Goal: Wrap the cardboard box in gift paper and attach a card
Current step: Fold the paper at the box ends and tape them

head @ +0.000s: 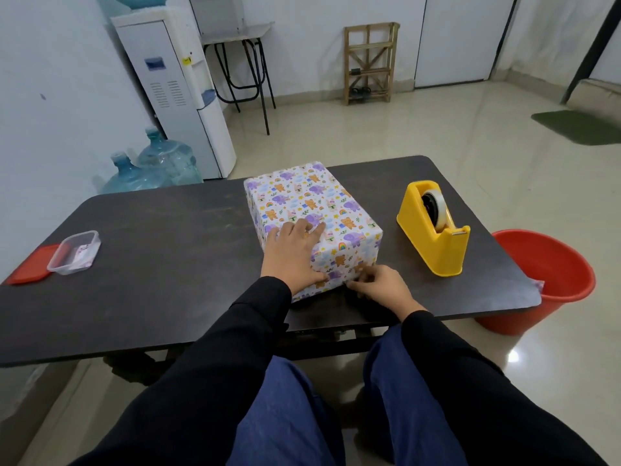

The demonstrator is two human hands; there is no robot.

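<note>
Head camera, and there it was: the cardboard box, covered in gift paper on every face you could see, sat on the dark table right under and just beyond your fingers. Its long axis ran away from you, leaning a little to the left. Your left hand lay flat on the near end of the top, fingers straight and spread, thumb down over the near face, gripping nothing, just weight on the box. Your right hand was low at that near end face, its fingers curled in against the paper by the bottom right corner. Whether they pinched a flap or only pressed a fold flat, the view didn't settle. So the end face lay directly ahead of the right fingertips, and the right hand was the nearer one to it. The yellow tape dispenser stood to the right of those fingers and further out, apart from the box, cutter end nearer you. I'd judge a strip of tape for that end the likely next call, the right hand fetching while the left pinned the box. Well apart to the left of your left fingers sat a clear plastic tub with something patterned inside, maybe the card, too small to tell, and a red lid just beside it. A red bucket stood on the floor past the table's right end.
</note>
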